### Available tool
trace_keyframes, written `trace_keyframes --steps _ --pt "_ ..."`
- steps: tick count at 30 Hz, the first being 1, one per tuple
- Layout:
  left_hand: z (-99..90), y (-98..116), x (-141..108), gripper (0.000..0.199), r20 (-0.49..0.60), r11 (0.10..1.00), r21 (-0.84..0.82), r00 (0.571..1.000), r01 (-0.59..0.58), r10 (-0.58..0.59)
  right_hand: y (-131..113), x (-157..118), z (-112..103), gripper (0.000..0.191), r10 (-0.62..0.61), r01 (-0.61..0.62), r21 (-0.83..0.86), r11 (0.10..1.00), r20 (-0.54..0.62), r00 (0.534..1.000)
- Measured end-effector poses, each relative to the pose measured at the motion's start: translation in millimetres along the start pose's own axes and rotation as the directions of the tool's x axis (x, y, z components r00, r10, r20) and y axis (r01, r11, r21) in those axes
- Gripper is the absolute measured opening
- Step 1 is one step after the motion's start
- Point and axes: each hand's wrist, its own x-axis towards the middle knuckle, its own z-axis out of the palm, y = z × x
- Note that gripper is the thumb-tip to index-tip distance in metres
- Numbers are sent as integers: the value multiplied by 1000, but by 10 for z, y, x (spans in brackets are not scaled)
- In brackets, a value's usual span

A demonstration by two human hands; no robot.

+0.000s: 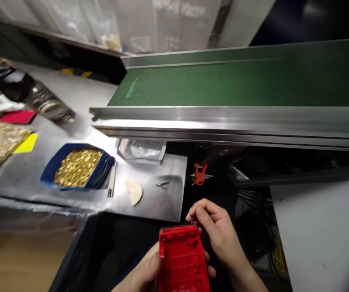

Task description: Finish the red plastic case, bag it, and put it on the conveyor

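Observation:
A red plastic shell, open side up with ribs inside [183,259], is at the bottom centre. My left hand [147,269] is wrapped round it, thumb on its left edge and fingertips showing past its right edge. My right hand [214,227] is at the shell's upper right corner, thumb and index finger bent together; whatever may be between them is too small to make out. Ahead on the metal table [150,207] lie a pale half-round piece [134,192] and a small dark metal tool [162,185]. A blue bin [49,172] holds many small brass-coloured parts.
A green conveyor with a metal side rail [223,117] crosses ahead. An orange tool [199,173] is beneath it. A clear tray [141,151], a dark bottle [40,97] and a bag of parts [1,142] are to the left. A white surface [320,227] is at right, a plastic-lined box [25,251] lower left.

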Motion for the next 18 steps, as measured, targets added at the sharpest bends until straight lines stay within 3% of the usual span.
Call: trace_keyframes --steps 4,8,13,18 --pt "-145 14 -128 81 -16 990 -139 1000 2 -5 31 127 288 30 23 -19 -42 999 99 995" --pt "-191 -19 -166 82 -38 993 -119 999 -13 9 39 178 427 31 44 -40 -23 999 180 983" --pt "-258 -111 -195 82 5 999 -50 1000 -6 6 72 133 457 34 41 -54 60 997 198 979" --pt "-264 -244 -143 81 32 1000 15 999 -12 11 146 24 348 40 -2 -16 86 996 201 980"
